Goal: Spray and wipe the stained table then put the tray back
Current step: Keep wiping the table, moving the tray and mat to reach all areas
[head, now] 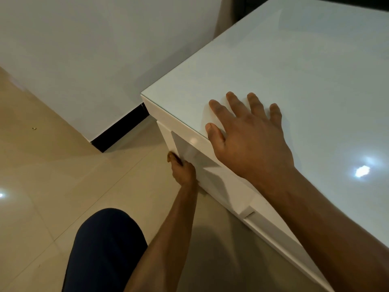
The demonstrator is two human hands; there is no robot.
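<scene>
Now tabletop (284, 66) looks clean, no tray, spray visible. Right hand (248, 140) flat, fingers spread. Left hand (182, 169) reaches under, grip unclear.

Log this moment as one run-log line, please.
right hand: flat on table top near corner | left hand: low at table leg, grip unclear | knee: on floor | spray, cloth, tray: not visible

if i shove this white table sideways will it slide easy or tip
The table would probably slide rather than tip: it looks low and broad, with boxy legs on smooth glossy floor tiles. Its glossy top may be slippery under the flat right hand, so pushing there gives little purchase. The left hand, down at the leg, likely controls it better.
</scene>
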